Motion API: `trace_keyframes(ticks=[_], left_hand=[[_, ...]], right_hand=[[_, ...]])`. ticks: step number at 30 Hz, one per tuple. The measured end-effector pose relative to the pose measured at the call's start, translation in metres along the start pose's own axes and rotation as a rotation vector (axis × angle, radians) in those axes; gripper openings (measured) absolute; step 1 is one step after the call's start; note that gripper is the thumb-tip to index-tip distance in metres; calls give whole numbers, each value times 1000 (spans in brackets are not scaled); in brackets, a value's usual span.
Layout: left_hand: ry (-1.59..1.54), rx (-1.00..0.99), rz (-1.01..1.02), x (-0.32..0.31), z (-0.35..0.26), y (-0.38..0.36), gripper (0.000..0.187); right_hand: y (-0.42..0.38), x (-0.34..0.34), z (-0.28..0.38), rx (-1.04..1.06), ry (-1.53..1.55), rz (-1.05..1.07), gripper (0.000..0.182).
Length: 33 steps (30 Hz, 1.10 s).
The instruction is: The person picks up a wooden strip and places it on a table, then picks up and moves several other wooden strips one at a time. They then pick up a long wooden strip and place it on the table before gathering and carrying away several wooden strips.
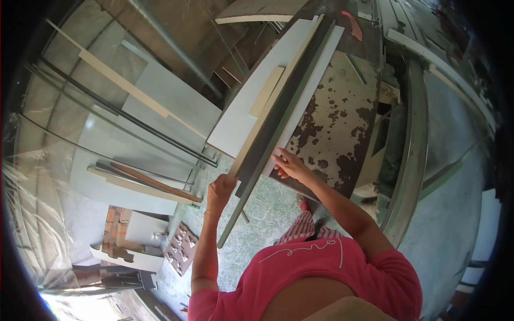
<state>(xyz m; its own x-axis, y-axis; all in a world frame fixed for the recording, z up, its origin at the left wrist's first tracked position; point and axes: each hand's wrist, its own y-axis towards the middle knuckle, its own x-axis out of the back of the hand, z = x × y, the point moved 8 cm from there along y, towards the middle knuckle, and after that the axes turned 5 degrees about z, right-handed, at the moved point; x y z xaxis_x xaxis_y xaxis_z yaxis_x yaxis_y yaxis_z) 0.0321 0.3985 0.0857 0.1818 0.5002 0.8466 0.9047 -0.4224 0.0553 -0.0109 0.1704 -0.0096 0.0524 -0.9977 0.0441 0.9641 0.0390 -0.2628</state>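
Note:
My left hand (221, 191) is closed around the near end of a long, light wooden strip (277, 96). Beside that strip runs a dark flat board (272, 128), and along it a narrow greenish strip (235, 216) that reaches past the table toward me. My right hand (290, 165) is at the right of these lengths, fingers apart, index finger stretched toward the greenish strip. Under them lies a white panel (235, 120), with a short wooden piece (266, 92) on top. A white strip (308, 101) lies just right of the greenish one.
The worktable (342, 107) has a worn, peeling top. An orange-red handled tool (353, 27) and a short thin strip (355, 69) lie on it. Panels (160, 96) and long rods lean at the left. A brown board with white fittings (181, 250) rests on the floor.

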Motion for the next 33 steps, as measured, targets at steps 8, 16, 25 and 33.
trace_keyframes(ticks=[8,16,25,33], left_hand=[[-456,-128,485,-34,-144,-65,36],[-962,-12,627,-104,-195,20,51],[-1170,259,1026,-303,-297,80,64],[-1217,439,1075,-344,-294,26,59]], right_hand=[[-100,-15,51,89,706,114,51],[-270,88,70,68,779,-295,43],[-403,51,-47,-287,662,-442,43],[-467,-15,-90,-678,-6,-842,35]])
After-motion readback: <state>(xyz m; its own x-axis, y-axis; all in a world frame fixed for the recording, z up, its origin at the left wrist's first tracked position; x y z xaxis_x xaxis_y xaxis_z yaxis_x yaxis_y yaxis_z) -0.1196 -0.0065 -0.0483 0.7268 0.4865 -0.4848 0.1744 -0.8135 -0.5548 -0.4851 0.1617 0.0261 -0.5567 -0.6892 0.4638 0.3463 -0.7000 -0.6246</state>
